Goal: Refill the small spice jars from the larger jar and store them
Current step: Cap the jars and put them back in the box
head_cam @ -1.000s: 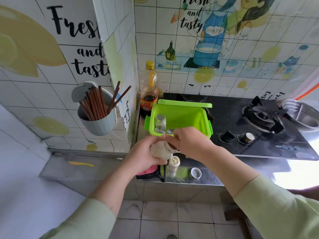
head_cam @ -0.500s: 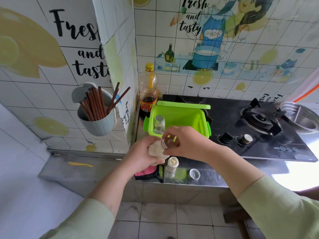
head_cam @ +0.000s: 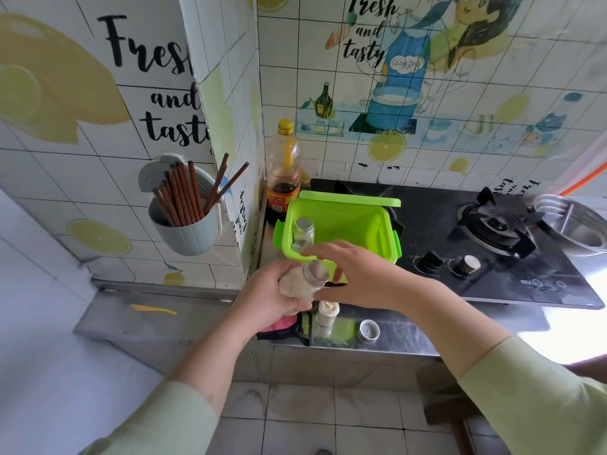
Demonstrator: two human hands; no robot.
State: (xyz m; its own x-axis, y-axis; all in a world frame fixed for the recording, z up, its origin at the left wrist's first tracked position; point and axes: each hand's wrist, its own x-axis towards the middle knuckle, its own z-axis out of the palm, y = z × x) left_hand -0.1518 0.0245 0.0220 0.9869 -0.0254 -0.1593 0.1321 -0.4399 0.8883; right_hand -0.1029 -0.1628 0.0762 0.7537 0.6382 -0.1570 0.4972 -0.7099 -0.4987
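Silver round loose cap [head_cam: 369, 330] is lying on the steel counter [head_cam: 427, 326] beside a small open jar [head_cam: 326, 312]. Left hand [head_cam: 269, 298] is gripping the tilted capped glass jar [head_cam: 303, 282]; right hand [head_cam: 358, 277], fingers spread, is apparently just off its lid. Behind, a capped jar [head_cam: 303, 232] is standing in the green plastic box [head_cam: 348, 228].

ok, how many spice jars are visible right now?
3. One jar in the left hand, one capped jar standing in the green box, one open jar on the counter. More may be hidden behind the hands.
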